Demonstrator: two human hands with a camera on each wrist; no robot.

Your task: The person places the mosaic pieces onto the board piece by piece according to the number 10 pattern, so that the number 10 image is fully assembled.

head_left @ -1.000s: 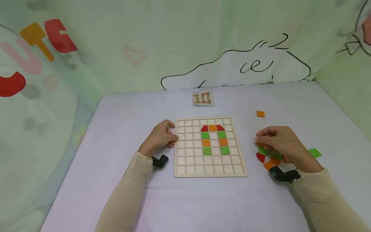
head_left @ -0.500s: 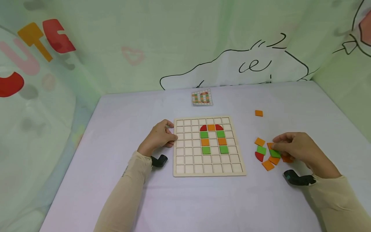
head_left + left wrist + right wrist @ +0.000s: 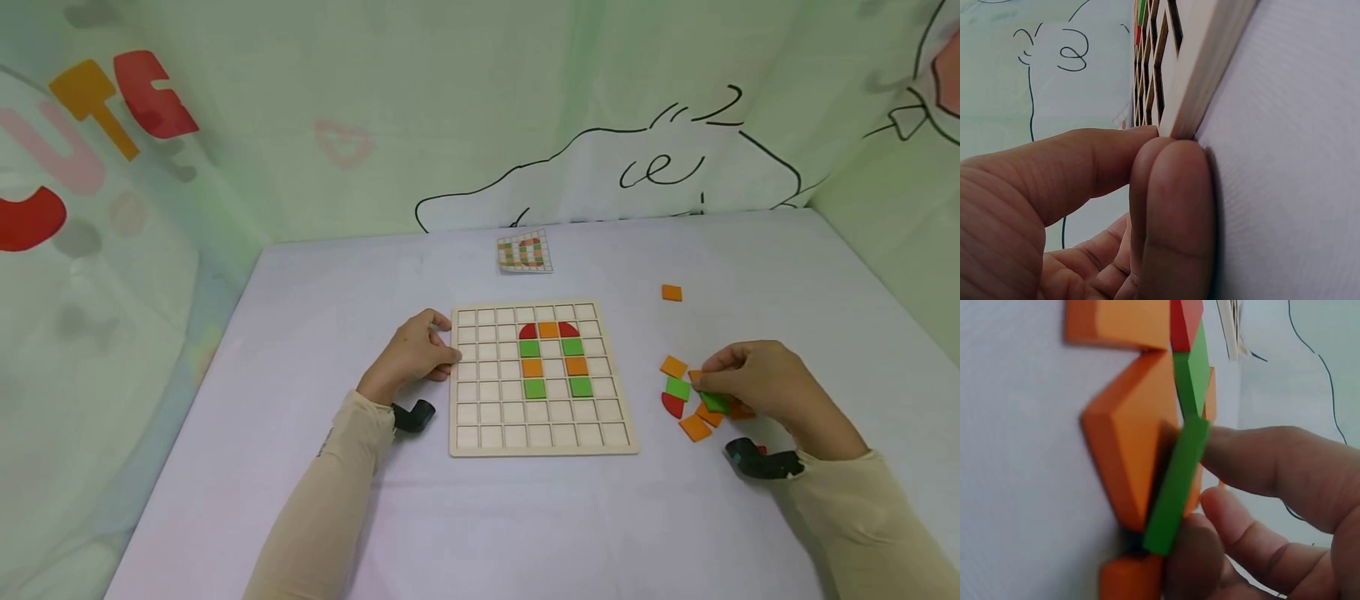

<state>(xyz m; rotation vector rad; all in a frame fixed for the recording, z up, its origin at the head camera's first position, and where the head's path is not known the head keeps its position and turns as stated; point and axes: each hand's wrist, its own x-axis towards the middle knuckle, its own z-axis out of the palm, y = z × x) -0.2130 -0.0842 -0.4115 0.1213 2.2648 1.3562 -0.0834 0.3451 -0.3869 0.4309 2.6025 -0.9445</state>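
My left hand [image 3: 411,352] holds the left edge of a wooden grid board [image 3: 492,392], thumb on top and fingers against the side, as the left wrist view shows. Red, orange and green pieces fill an arch shape in the board's grid. On the right, my right hand [image 3: 768,392] pinches a green square tile [image 3: 1175,494] between thumb and finger. That tile is tilted up against an orange tile [image 3: 1125,440] in the right wrist view. Around it lie loose orange tiles, another green tile [image 3: 678,388] and a red quarter-round piece [image 3: 672,405]; the hand hides part of the pile.
Behind the board lies a small pattern card [image 3: 524,252] printed with a coloured grid. A single orange tile [image 3: 672,292] sits apart at the back right. A white cloth [image 3: 360,267] covers the table, with a printed curtain [image 3: 360,100] standing behind it.
My right hand has shifted right and slightly toward me across the loose pile, then back a little left, and now lifts the green tile's edge. My left hand stays at the board.
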